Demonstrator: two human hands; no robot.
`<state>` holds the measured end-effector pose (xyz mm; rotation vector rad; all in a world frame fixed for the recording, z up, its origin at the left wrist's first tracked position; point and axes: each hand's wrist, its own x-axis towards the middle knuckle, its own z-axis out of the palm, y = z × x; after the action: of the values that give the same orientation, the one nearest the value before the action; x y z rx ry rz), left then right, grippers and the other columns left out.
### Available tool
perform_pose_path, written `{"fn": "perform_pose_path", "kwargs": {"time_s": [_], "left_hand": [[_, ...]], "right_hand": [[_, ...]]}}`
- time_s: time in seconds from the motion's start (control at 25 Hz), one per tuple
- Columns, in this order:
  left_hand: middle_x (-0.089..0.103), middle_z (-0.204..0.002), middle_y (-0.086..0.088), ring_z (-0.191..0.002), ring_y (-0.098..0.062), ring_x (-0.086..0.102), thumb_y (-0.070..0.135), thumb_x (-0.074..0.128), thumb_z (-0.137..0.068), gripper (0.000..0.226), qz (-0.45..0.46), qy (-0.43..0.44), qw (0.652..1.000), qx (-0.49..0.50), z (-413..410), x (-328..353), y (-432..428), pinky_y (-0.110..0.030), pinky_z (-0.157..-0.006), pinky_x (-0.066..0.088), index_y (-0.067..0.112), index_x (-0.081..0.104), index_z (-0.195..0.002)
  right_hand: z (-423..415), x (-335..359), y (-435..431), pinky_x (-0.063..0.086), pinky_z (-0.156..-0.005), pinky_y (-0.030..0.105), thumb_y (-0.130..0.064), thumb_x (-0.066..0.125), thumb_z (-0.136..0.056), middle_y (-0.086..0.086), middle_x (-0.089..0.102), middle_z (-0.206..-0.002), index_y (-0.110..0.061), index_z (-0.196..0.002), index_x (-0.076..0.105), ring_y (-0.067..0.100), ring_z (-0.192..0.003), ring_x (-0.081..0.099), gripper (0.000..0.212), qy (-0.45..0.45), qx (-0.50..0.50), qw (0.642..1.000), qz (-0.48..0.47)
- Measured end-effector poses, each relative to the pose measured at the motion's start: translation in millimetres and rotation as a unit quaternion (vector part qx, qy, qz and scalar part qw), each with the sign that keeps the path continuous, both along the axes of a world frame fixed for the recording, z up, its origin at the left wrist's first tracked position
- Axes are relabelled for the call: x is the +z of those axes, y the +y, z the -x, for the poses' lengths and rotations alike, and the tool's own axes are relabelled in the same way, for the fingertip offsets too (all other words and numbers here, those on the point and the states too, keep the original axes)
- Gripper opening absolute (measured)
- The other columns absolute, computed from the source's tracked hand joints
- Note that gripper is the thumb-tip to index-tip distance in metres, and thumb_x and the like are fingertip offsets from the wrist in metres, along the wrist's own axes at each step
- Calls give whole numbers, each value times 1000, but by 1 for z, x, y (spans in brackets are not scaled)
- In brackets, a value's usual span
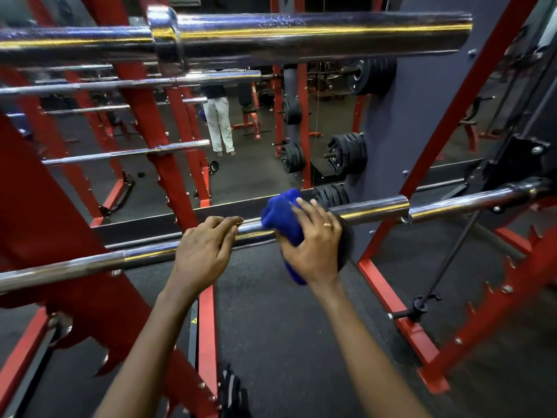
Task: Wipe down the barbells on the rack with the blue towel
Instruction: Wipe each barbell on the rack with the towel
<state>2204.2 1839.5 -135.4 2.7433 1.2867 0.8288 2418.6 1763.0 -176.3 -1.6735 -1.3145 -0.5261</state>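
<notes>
Fingers (301, 212) of right hand (313, 239) curled round bunched blue cloth towel (280, 218), pressing it on lower chrome steel barbell (376, 206) | fingers (227, 221) of left hand (205, 245) curled over same bar, just beside towel | bar lies across red steel rack (452, 131) | thick chrome barbell (301, 34) above | black weight plates (346, 155) behind

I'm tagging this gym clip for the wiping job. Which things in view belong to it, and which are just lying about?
Job: blue cloth towel, gripped by the right hand; lower chrome steel barbell, left hand hooked over it; upper thick chrome barbell; red steel rack.
Just about: black round weight plates on pegs; dark rubber floor; person in pale trousers standing beyond.
</notes>
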Motion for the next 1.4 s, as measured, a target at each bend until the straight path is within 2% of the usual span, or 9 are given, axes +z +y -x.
{"fn": "perform_pose_path", "kwargs": {"time_s": [0.16, 0.36, 0.56, 0.68, 0.84, 0.96, 1.16, 1.28, 1.4], "left_hand": [[61, -119, 8, -109, -15, 61, 52, 25, -105, 46, 0, 11, 1000, -2, 2, -3, 1, -38, -85, 43, 41, 56, -136], [62, -115, 7, -105, -18, 63, 53, 24, -104, 46, -16, 15, 1000, 12, -1, -4, 1, -35, -78, 38, 41, 58, -133], [58, -121, 4, -114, -23, 55, 56, 27, -99, 50, 7, -1, 999, -32, 0, -1, 2, -34, -86, 35, 35, 60, -129], [45, -135, 5, -130, -19, 40, 54, 35, -97, 48, 14, -50, 995, -85, -5, 20, -8, -33, -102, 29, 32, 54, -136], [35, -148, -3, -141, -22, 29, 52, 36, -96, 55, -65, -75, 985, -138, -21, 97, -29, -39, -114, 22, 27, 46, -144], [35, -150, -12, -141, -28, 30, 44, 43, -97, 56, -183, -88, 968, -148, -32, 166, -39, -39, -116, 20, 19, 43, -147], [39, -151, -16, -140, -33, 38, 38, 46, -103, 57, -283, -14, 954, -101, -58, 244, -21, -46, -118, 27, 11, 36, -152], [55, -138, -16, -125, -33, 55, 52, 38, -103, 60, -318, 35, 945, -67, -74, 262, -8, -48, -106, 41, 11, 41, -148], [61, -127, -15, -113, -33, 60, 62, 43, -98, 68, -372, 54, 926, -36, -79, 258, -3, -48, -95, 47, 12, 44, -144]], "right_hand": [[-41, 23, 7, 34, -111, 50, -62, 57, -86, -4, 71, -106, -22, -102, 68, 23, -110, 63, 44, 57, -123, 991, 6], [-34, 15, 4, 40, -105, 47, -54, 63, -86, -2, 71, -106, -20, -109, 66, 23, -103, 63, 41, -55, -27, 998, 27], [-55, 31, 2, 48, -91, 46, -57, 55, -95, 1, 69, -90, -15, -94, 63, 27, -89, 65, 42, 98, -40, 994, -39], [-45, 55, 1, 49, -89, 53, -66, 45, -97, 5, 66, -102, -12, -105, 61, 29, -98, 62, 57, 204, -10, 972, -115], [-35, 120, -7, 52, -89, 52, -62, 49, -98, 3, 62, -110, -13, -117, 57, 24, -101, 63, 53, 231, 13, 941, -246], [-34, 180, -17, 54, -91, 44, -49, 55, -99, 2, 60, -114, -10, -122, 56, 18, -102, 63, 46, 193, 28, 924, -329], [-65, 256, -10, 47, -102, 49, -38, 58, -99, 12, 60, -125, -4, -126, 58, 25, -114, 58, 43, 85, -49, 929, -357], [-86, 281, 1, 40, -103, 45, -44, 56, -98, 11, 58, -124, -8, -124, 59, 25, -113, 55, 45, -37, -89, 958, -269], [-109, 278, 7, 39, -100, 44, -61, 46, -98, 6, 64, -113, -14, -118, 62, 25, -105, 58, 54, -142, -55, 974, -165]]}}
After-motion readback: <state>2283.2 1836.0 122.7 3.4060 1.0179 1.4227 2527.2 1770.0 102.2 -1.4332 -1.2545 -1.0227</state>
